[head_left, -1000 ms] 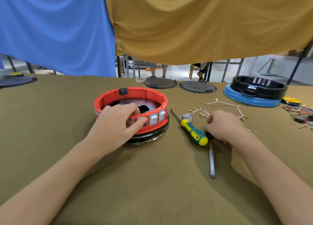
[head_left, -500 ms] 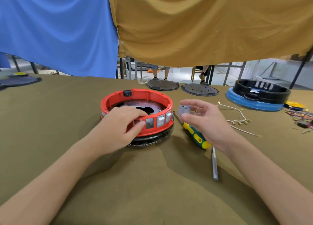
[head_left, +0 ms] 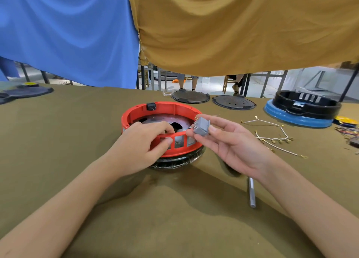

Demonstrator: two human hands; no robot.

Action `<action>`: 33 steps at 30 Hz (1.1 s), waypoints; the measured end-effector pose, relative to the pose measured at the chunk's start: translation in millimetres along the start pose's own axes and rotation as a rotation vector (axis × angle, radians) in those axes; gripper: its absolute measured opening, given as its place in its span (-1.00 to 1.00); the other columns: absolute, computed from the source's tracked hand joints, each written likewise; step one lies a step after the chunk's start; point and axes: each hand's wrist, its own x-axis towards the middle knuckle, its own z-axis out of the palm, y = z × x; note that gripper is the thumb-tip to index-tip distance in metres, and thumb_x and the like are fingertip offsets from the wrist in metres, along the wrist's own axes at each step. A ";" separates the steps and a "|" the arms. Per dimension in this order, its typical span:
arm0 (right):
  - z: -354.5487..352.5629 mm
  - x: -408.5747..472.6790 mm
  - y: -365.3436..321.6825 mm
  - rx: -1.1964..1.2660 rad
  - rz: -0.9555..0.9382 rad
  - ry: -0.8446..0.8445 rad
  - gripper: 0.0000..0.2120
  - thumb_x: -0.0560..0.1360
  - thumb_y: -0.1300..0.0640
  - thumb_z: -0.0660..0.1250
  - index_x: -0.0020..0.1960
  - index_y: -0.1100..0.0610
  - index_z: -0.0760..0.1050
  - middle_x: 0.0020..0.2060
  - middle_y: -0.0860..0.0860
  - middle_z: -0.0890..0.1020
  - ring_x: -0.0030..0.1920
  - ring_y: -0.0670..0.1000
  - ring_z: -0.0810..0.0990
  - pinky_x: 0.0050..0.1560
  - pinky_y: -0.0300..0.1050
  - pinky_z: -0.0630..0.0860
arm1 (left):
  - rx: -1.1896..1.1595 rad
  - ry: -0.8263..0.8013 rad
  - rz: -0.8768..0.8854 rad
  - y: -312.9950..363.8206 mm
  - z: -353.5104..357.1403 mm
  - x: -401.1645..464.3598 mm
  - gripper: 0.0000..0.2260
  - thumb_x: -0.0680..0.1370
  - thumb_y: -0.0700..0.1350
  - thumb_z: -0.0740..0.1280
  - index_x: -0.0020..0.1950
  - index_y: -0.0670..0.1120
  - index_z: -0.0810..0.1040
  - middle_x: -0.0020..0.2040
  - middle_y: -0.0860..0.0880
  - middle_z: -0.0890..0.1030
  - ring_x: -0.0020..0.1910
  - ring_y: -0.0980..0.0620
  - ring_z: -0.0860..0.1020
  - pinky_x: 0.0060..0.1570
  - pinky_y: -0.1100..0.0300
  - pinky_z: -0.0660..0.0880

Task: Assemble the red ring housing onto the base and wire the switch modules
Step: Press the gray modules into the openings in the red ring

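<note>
Left hand (head_left: 136, 147) grips the near wall of the red ring (head_left: 165, 110), fingers curled over the rim, thumb pressing its outer face. The ring sits on the black base (head_left: 174, 162) on the table (head_left: 58, 131). Right hand (head_left: 231, 143) pinches a grey switch (head_left: 202, 126) just above the ring's right edge. White wires (head_left: 272, 139) lie to the right.

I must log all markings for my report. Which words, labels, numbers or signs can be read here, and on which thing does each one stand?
None can be read.
Small black plastic part on the round red plastic ring housing: pale marks, too blurred.
Grey plastic switch module held by the right hand: no text visible.
</note>
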 end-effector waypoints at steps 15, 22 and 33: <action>8.8 1.1 4.3 -0.118 -0.117 0.153 -0.66 0.45 0.17 0.37 0.18 0.30 0.57 0.12 0.24 0.66 0.12 0.13 0.67 -0.01 -0.23 0.61 | -0.009 0.024 -0.003 -1.3 1.4 -0.3 -0.87 0.56 0.00 0.25 0.04 0.03 0.55 -0.21 0.15 0.60 -0.27 0.17 0.48 -0.24 0.26 0.25; 10.6 -0.1 7.9 -0.290 -0.116 0.162 -0.71 0.44 0.08 0.40 0.11 0.19 0.61 -0.10 0.24 0.67 -0.24 0.06 0.66 -0.20 -0.19 0.63 | -0.015 0.027 -0.008 -2.9 2.3 -0.3 -0.88 0.56 0.00 0.25 0.03 0.06 0.54 -0.21 0.15 0.60 -0.26 0.13 0.50 -0.23 0.22 0.28; 11.5 0.8 20.9 -0.462 -0.050 0.168 -0.60 0.46 -0.14 0.30 -0.04 0.22 0.57 -0.30 0.17 0.66 -0.39 0.01 0.60 -0.38 -0.21 0.58 | -0.039 0.069 -0.006 -0.2 2.5 -0.3 -0.83 0.54 -0.02 0.28 0.08 0.00 0.57 -0.08 0.22 0.59 -0.06 0.18 0.53 -0.02 -0.01 0.48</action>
